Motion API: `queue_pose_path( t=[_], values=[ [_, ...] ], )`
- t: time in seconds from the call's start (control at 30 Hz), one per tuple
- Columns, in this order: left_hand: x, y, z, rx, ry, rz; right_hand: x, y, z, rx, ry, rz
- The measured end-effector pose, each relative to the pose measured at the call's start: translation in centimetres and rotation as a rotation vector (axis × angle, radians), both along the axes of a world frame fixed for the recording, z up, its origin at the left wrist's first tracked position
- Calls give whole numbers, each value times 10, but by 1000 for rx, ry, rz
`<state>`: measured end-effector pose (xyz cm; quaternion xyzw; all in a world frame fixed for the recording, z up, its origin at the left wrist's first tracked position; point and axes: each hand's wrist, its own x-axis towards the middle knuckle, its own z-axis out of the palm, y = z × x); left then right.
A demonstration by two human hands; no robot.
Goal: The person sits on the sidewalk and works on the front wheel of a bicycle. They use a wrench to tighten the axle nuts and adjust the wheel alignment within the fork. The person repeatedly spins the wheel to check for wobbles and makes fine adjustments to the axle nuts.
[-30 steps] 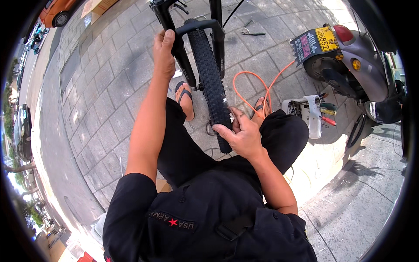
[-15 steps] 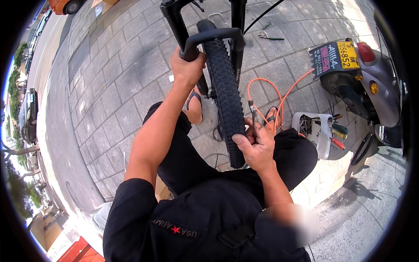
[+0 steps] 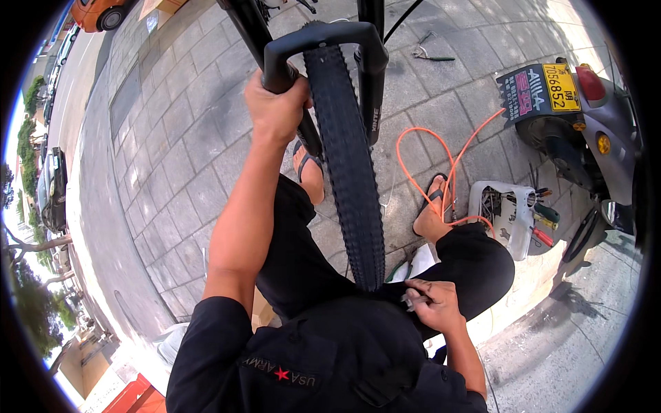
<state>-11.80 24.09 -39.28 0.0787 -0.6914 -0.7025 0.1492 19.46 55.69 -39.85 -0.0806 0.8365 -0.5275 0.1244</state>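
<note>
A bicycle's front wheel with a knobbly black tire (image 3: pixel 348 162) stands between my legs, its lower end close to my lap. The black suspension fork (image 3: pixel 323 47) arches over the tire. My left hand (image 3: pixel 277 109) is wrapped round the fork's left leg, just under the arch. Over my right thigh, right of the tire and apart from it, my right hand (image 3: pixel 437 304) is closed on a small grey metal piece (image 3: pixel 411 301). Fingers cover most of that piece, so its kind does not show.
An orange hose (image 3: pixel 475 138) loops over the paving near my right foot. Beside it stands a white tool bin (image 3: pixel 518 237) with screwdrivers (image 3: pixel 542 237). Green-handled pliers (image 3: pixel 435 58) lie farther off. A parked scooter (image 3: pixel 609 141) is at the right, a cardboard box (image 3: pixel 167 5) far left.
My right hand has left the tire's side and come back toward my lap, with the grey metal piece in it. My left hand keeps its hold as the fork and wheel shift slightly left.
</note>
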Motion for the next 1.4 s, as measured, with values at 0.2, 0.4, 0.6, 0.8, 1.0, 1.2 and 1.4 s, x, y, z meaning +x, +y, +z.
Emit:
queue_pose_path(
  t=[0.2,0.4,0.6,0.8,1.0,1.2,1.4],
  values=[
    [4,-9,-9,46,9,-14,-74,-14,11,-331,42,-267],
    [1,-7,-11,6,-10,-34,-135,-72,56,-206,280,-44],
    [0,-4,-14,-14,-10,-21,-145,-99,66,-91,258,-81],
    [4,-6,-9,-29,-42,-22,-63,-55,19,90,139,273],
    [7,-4,3,-72,-80,20,-51,-4,8,-23,100,-2],
    [5,-11,-11,-51,-58,-7,-97,-41,23,-192,125,-84],
    [6,-12,-11,-66,-53,-13,-119,-85,39,-223,204,-69]
  ],
)
